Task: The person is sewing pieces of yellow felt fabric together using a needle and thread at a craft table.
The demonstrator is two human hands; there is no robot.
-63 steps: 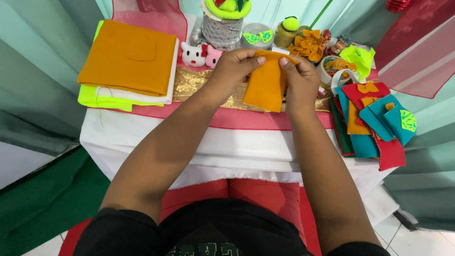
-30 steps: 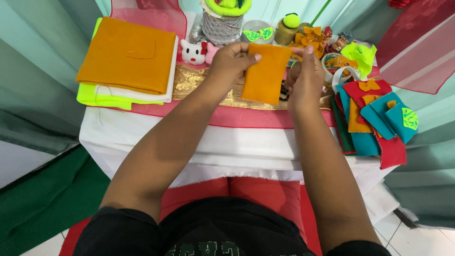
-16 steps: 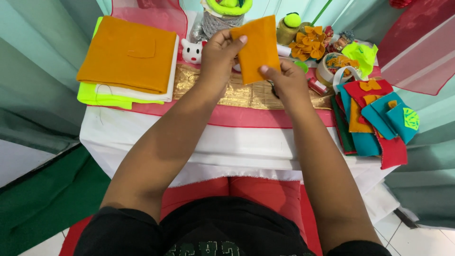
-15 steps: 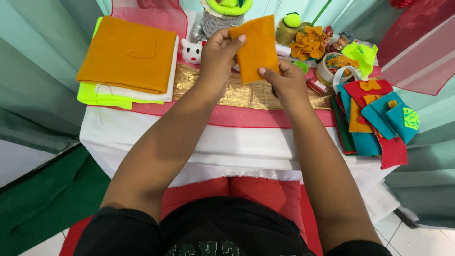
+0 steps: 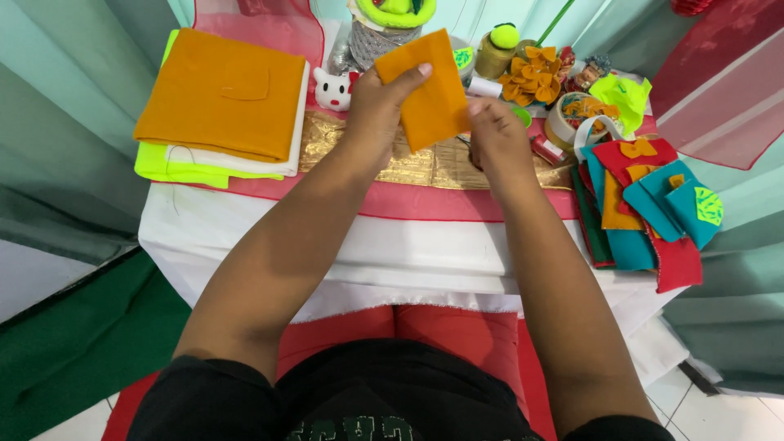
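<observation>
The orange felt piece (image 5: pixel 426 90), lower a moment ago, now stands raised above the gold cloth (image 5: pixel 425 163); our left hand (image 5: pixel 377 102) and right hand (image 5: pixel 494 135) pinch its edges with closed fingers.

White-clothed table (image 5: pixel 245 245), gold runner (image 5: pixel 425 167), felt stacks (image 5: pixel 220 102)

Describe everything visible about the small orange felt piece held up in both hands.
The small orange felt piece is a flat, roughly rectangular sheet of soft, matte fabric, plain and uncut as far as shows. It is held up tilted above the gold cloth at the table's far side. The left hand pinches its upper left edge, thumb on the front; the right hand grips its lower right edge. Nothing else touches it.
</observation>
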